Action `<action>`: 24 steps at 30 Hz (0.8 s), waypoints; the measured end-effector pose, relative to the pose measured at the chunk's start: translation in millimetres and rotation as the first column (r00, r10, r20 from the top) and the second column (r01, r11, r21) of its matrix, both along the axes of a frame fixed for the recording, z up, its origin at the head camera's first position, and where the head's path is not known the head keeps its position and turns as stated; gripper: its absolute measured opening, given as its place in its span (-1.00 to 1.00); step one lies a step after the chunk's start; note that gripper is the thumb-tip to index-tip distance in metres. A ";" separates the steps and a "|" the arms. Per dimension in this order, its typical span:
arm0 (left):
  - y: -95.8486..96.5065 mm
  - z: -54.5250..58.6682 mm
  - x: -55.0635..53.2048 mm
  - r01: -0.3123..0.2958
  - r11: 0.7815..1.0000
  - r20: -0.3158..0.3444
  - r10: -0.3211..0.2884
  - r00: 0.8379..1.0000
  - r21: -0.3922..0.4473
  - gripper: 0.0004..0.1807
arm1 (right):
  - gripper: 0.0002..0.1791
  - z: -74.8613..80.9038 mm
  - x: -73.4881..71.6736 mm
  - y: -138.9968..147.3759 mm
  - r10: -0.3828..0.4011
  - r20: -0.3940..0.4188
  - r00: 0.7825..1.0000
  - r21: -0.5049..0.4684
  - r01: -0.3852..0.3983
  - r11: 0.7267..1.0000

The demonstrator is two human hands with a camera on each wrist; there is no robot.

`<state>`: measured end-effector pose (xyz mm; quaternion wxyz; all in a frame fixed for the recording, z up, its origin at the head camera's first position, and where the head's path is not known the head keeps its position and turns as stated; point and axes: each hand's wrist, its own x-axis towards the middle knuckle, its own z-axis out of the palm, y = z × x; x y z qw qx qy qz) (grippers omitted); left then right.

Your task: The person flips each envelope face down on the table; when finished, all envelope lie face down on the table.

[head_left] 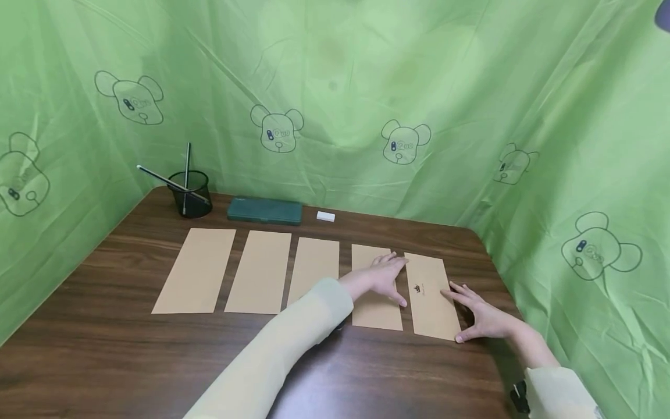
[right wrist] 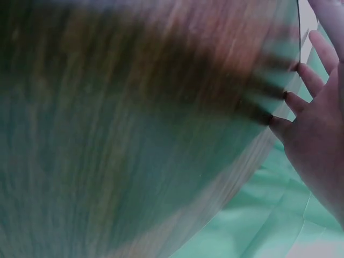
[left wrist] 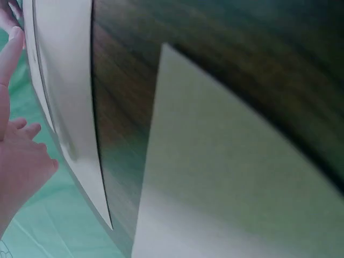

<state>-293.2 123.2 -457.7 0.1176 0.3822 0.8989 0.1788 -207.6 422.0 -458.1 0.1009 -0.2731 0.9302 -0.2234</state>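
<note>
Several tan paper sheets lie in a row on the dark wood table. The rightmost sheet (head_left: 430, 311) bears a small crown print and sits between the two hands. My left hand (head_left: 384, 276) reaches over the neighbouring sheet (head_left: 374, 314), fingertips right at the upper left edge of the printed one, thumb lower in the gap. On the other side, my right hand (head_left: 484, 314) spreads its fingers over the right edge, with the thumb near the lower right corner. The right wrist view shows the right hand (right wrist: 317, 115) with fingertips down at the tabletop.
Along the back stand a black mesh pen cup (head_left: 191, 195) with pencils, a dark green flat case (head_left: 264, 211) and a white eraser (head_left: 325, 216). More tan sheets (head_left: 196, 270) lie to the left. A green curtain (head_left: 335, 87) hangs around the wood table (head_left: 104, 349).
</note>
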 end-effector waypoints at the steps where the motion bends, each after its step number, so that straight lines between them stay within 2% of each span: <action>1: 0.8 -0.7 -1.7 -0.006 1.000 -0.001 0.006 1.000 -0.007 0.28 | 0.18 -0.9 0.2 0.7 -0.002 0.000 1.000 -0.001 0.002 1.000; 9: 7.6 -0.7 -11.0 -0.018 1.000 -0.005 0.018 1.000 -0.006 0.29 | 0.19 -3.5 -2.0 3.5 0.017 -0.004 1.000 0.008 -0.017 1.000; 14: 8.4 1.2 -13.5 -0.034 0.999 0.014 0.034 0.999 -0.040 0.32 | 0.19 -3.9 -4.9 0.9 0.034 -0.024 0.999 0.032 -0.033 0.999; 24: 8.2 -3.1 -16.7 -0.036 0.998 -0.002 0.036 0.999 -0.054 0.35 | 0.18 -6.3 -5.4 2.7 0.039 -0.016 0.999 0.009 -0.038 0.999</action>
